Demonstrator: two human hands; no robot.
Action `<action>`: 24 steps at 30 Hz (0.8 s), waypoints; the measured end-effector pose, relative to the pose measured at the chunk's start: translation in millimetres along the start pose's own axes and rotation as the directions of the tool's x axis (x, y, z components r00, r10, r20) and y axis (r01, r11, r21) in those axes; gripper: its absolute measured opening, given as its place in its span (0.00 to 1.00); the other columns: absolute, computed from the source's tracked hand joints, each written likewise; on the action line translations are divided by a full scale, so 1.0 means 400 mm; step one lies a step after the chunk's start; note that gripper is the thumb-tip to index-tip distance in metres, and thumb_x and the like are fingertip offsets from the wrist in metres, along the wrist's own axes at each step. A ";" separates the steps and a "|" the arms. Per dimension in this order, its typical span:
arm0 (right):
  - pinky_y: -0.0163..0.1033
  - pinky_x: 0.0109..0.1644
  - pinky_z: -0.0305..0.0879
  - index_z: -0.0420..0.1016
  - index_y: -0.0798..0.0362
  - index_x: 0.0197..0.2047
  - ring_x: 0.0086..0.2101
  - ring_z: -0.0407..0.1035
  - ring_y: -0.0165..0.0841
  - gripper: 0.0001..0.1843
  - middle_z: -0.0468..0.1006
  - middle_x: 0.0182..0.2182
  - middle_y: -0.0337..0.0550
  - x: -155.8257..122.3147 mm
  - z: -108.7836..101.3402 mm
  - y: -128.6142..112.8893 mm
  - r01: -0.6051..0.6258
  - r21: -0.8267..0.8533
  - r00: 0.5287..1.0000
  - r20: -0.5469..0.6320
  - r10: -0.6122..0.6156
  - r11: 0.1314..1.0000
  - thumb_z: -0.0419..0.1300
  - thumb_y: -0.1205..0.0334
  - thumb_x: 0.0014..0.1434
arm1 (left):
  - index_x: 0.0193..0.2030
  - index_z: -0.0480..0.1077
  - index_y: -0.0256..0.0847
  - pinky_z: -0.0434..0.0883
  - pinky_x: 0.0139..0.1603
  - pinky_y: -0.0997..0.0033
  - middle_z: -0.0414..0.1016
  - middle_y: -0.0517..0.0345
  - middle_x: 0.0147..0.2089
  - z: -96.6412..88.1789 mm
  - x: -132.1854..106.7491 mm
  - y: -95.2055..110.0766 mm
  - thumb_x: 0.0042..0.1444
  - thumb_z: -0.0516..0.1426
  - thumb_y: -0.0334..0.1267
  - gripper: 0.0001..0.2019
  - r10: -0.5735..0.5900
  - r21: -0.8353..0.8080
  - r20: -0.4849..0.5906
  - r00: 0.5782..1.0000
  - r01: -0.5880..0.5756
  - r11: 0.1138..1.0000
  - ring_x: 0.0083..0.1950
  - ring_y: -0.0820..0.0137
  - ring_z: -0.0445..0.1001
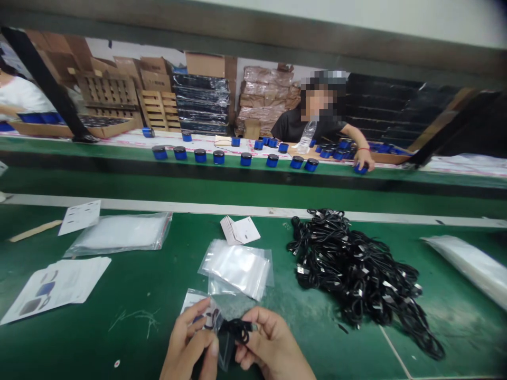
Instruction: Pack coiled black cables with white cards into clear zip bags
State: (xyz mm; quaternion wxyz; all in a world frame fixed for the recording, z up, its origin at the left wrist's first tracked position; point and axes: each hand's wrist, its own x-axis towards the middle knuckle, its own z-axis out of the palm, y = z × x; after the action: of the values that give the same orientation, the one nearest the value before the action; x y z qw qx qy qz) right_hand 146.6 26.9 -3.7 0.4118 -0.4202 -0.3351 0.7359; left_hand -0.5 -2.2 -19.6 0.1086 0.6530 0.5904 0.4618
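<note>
The left hand (186,338) and right hand (273,343) have their fingers (253,316) clamped on a coiled black cable (236,331) (seemingly in a clear plastic bag (226,352)).

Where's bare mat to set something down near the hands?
Bare green mat lies between the leaflets and the left hand. More lies right of the black cable heap, below the long plastic bag. Crowded: around the right hand, by the stacked clear bags and cables.
</note>
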 end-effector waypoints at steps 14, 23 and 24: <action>0.36 0.42 0.71 0.74 0.48 0.49 0.38 0.74 0.35 0.20 0.74 0.43 0.47 -0.044 -0.028 0.004 0.394 -0.579 0.911 0.145 -0.386 0.713 0.64 0.63 0.51 | 0.31 0.68 0.44 0.67 0.52 0.63 0.61 0.51 0.58 0.003 -0.014 -0.020 0.62 0.46 0.34 0.12 0.060 0.069 0.082 0.995 -0.066 0.995 0.53 0.64 0.69; 0.31 0.30 0.66 0.81 0.52 0.33 0.27 0.72 0.32 0.12 0.77 0.27 0.44 -0.028 0.020 -0.041 0.382 -0.791 0.912 0.242 -0.331 0.478 0.55 0.69 0.57 | 0.28 0.67 0.44 0.62 0.57 0.61 0.57 0.53 0.60 -0.003 -0.014 -0.005 0.59 0.48 0.30 0.11 0.107 0.065 0.076 0.991 -0.112 0.992 0.59 0.63 0.64; 0.31 0.31 0.65 0.80 0.52 0.31 0.27 0.72 0.32 0.11 0.76 0.27 0.44 -0.026 0.027 -0.040 0.379 -0.801 0.905 0.216 -0.366 0.464 0.56 0.69 0.57 | 0.28 0.67 0.44 0.60 0.59 0.61 0.57 0.53 0.61 -0.002 -0.015 -0.005 0.58 0.48 0.29 0.11 0.118 0.054 0.062 0.991 -0.121 0.991 0.60 0.63 0.63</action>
State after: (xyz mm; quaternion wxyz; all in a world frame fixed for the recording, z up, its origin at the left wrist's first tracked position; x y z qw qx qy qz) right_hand 145.3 23.3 18.0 0.3128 -0.4749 -0.7266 0.3855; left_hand -1.6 -7.0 -23.3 0.0791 0.7033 0.5596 0.4312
